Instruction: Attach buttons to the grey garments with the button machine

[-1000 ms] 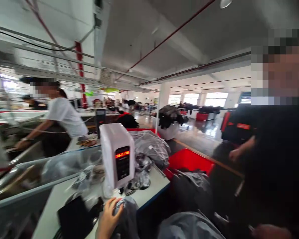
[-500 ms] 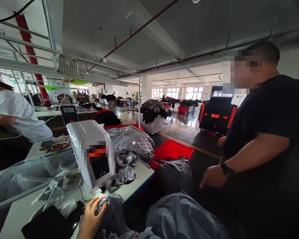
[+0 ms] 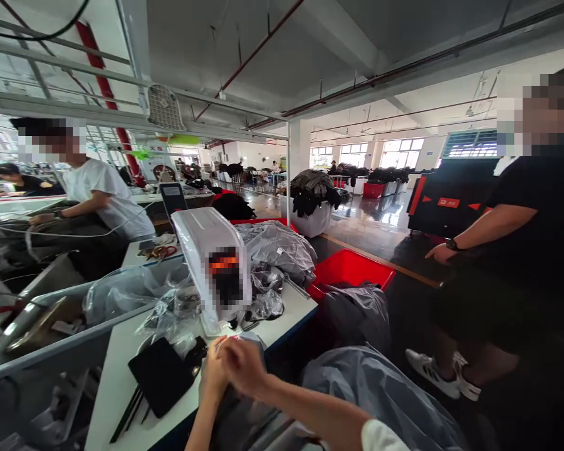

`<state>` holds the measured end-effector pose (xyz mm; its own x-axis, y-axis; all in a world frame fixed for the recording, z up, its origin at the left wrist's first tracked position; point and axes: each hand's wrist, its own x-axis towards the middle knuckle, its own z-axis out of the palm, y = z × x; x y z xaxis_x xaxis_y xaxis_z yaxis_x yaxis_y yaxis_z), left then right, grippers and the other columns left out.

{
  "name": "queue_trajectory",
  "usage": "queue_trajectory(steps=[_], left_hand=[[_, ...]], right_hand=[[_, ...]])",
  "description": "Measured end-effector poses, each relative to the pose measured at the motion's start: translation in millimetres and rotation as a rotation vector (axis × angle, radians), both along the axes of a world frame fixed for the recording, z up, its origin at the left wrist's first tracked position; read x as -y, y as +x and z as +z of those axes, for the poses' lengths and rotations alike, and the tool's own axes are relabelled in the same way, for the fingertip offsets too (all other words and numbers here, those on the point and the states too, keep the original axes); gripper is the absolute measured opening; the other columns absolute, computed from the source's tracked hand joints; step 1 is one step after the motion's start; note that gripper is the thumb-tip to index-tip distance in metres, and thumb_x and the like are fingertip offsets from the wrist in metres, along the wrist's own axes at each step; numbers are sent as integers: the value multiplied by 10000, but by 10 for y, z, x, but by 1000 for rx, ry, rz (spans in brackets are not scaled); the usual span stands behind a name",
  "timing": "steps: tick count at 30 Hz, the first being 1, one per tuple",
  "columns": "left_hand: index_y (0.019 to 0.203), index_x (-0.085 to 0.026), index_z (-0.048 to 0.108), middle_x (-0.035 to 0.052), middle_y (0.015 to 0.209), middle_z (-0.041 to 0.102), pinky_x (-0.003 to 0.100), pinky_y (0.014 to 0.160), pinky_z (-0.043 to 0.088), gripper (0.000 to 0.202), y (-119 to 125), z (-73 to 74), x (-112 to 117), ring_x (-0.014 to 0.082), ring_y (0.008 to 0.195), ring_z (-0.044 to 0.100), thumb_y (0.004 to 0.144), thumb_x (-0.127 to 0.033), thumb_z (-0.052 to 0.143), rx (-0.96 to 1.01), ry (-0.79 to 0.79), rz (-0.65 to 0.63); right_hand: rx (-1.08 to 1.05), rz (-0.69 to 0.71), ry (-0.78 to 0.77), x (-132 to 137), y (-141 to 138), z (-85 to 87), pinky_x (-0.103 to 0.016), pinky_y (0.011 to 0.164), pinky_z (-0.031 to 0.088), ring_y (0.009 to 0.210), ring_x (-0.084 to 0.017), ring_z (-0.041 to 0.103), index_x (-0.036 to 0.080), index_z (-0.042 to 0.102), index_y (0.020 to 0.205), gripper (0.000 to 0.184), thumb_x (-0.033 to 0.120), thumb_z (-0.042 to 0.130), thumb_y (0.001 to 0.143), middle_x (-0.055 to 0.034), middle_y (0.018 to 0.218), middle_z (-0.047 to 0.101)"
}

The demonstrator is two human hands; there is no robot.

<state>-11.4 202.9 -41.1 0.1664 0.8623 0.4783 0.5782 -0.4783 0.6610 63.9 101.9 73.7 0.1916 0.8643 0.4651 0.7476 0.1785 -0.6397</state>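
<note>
My left hand (image 3: 210, 383) is closed on the edge of a grey garment (image 3: 376, 398) at the near edge of the white table (image 3: 117, 382). My right hand (image 3: 244, 366) reaches across from the right and presses against the left one with curled fingers; what it grips is hidden. Both hands sit just in front of a white machine (image 3: 202, 244) with an orange-lit display. A flat black pad (image 3: 162, 376) lies on the table left of my hands. The garment drapes off the table over my lap.
Crumpled plastic bags (image 3: 169, 313) and bagged grey garments (image 3: 277, 247) crowd the machine. A red bin (image 3: 352, 269) stands beyond the table's right edge. A person in black (image 3: 531, 250) stands close on the right. A person in a white shirt (image 3: 108, 200) works at left.
My right hand has come into view and joined my left hand on the cloth. The view has swung left, so the person in black sits farther right.
</note>
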Motion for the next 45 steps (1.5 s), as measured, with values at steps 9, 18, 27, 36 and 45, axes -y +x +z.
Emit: queue_trajectory(steps=[9,18,27,36,45], left_hand=[[1069,-216,663,81,1222,541,421,1044,424,317,-33,47,108,231,1138,563,833,-388,542,61,-125,-105],[1147,-171,581,96,1247,563,375,1082,363,364,-85,199,193,203,1216,502,795,-263,577,150,-256,-113],[872,-152,648,61,880,680,313,824,479,359,-163,283,123,189,852,622,854,-462,467,150,-512,-16],[786,-148,572,51,843,625,309,822,417,362,-81,271,126,206,868,560,696,-490,644,225,-468,36],[818,-138,592,27,781,576,249,694,383,496,-102,515,130,152,752,506,721,-624,574,376,-523,-94]], right_hand=[[-255,-123,-96,-609,898,-755,-304,744,455,812,-195,593,198,548,808,214,319,377,855,-53,824,630],[-395,59,-203,-741,828,-954,-287,610,414,651,-193,567,203,535,685,278,462,462,756,-30,667,615],[-481,116,-202,-830,872,-990,-311,549,387,550,-195,509,207,515,682,381,578,440,721,-9,558,540],[-543,90,-80,-899,732,-855,-314,563,385,551,-182,488,202,503,634,420,618,459,677,-14,567,529],[-593,99,-18,-880,733,-563,-318,641,423,653,-196,528,177,554,699,465,639,506,683,-49,670,584]])
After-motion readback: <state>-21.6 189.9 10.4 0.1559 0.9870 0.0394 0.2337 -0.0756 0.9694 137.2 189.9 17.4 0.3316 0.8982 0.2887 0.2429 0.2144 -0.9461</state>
